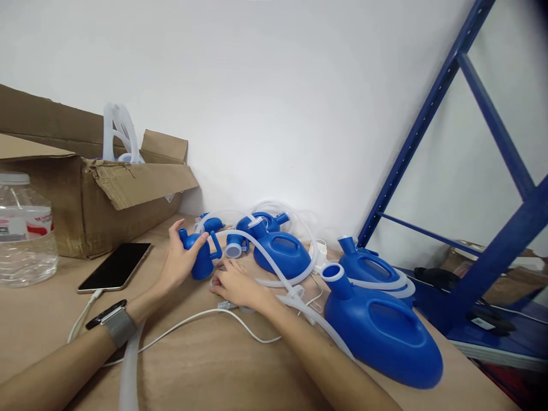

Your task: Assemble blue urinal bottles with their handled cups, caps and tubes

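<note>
My left hand is wrapped round a small blue plastic part with a handle, holding it upright on the wooden table. My right hand lies just right of it, fingers curled and pressed on something small that I cannot make out on the table. Clear tubing arcs from the blue part over my right wrist. Behind stand a blue jug-shaped container and smaller blue fittings.
Two bigger blue containers lie at the right. A phone on a white cable, a water bottle and an open cardboard box are at the left. A blue metal rack stands at the right.
</note>
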{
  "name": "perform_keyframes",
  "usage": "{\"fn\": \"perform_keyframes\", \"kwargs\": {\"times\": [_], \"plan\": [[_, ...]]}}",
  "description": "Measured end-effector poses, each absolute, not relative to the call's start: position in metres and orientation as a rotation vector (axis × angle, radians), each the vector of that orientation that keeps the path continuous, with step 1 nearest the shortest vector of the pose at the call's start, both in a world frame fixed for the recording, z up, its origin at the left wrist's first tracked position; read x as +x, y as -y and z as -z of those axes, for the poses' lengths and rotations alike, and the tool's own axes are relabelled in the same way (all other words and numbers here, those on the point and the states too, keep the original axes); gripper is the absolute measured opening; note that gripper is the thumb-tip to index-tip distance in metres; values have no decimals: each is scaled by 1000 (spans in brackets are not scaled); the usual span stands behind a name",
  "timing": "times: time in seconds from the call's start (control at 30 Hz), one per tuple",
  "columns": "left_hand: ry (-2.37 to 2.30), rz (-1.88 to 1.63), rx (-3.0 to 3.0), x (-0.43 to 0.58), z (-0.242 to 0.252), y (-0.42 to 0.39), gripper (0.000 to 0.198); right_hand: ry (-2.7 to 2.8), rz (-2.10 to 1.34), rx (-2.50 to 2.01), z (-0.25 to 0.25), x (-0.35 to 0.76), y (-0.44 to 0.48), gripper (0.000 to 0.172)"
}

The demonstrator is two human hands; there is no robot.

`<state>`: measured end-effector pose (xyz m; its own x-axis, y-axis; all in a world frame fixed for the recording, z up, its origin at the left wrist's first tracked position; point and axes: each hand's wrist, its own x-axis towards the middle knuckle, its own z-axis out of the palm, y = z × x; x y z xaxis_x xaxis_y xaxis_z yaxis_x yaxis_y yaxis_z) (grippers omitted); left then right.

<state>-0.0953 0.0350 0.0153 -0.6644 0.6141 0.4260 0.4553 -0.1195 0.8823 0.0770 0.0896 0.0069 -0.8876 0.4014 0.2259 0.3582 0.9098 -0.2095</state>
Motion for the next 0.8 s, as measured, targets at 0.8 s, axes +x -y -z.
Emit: {"fn": "perform_keyframes", "kwargs": {"times": [0.8], "plan": [[-1384, -1629, 1413, -58, -17, -16, 59, 1775, -1196, -559, -14, 124, -92, 53]]}}
